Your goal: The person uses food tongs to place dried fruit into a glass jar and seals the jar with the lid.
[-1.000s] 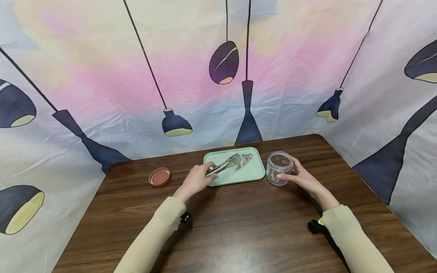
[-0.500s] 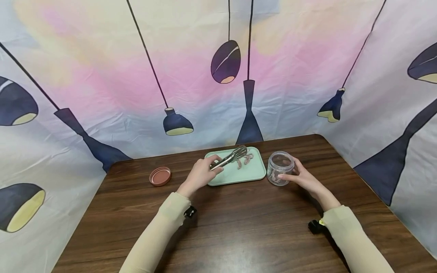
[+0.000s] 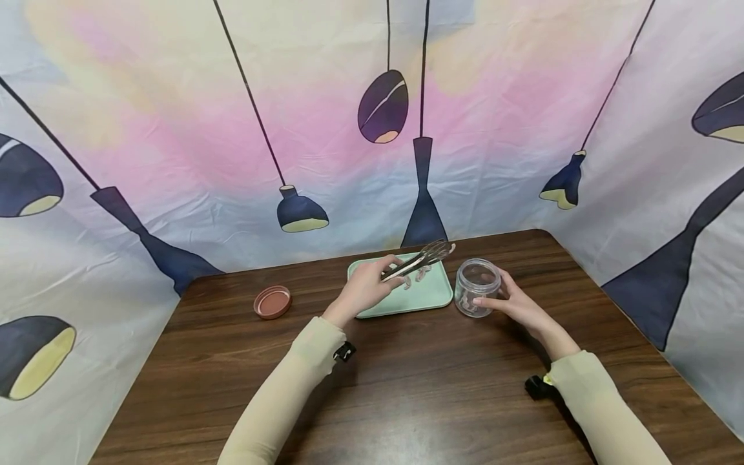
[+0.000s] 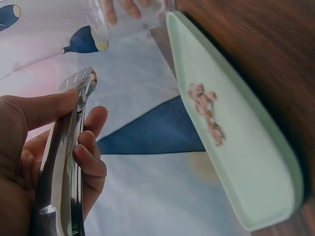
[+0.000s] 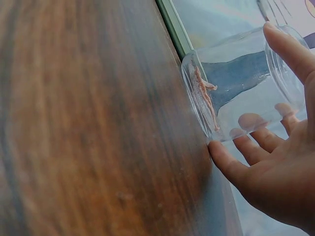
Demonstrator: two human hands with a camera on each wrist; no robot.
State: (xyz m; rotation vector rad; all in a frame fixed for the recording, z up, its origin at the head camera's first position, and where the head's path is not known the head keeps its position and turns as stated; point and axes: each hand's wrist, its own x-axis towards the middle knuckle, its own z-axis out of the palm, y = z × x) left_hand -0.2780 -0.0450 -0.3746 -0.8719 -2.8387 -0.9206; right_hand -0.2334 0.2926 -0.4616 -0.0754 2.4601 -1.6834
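As tongs (image 3: 431, 254) shift nearer jar (image 3: 473, 287), left hand (image 3: 367, 284) gripping them, right hand (image 3: 517, 306) holding it

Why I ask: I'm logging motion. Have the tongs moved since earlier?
Yes: in the head view, the tongs shifted rightward relative to the tray, nearer the jar.

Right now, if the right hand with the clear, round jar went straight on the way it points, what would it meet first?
Beyond the jar it holds, the right hand would probably meet the right edge of the pale green rectangular tray; the gap looks narrow, though depth is unclear.
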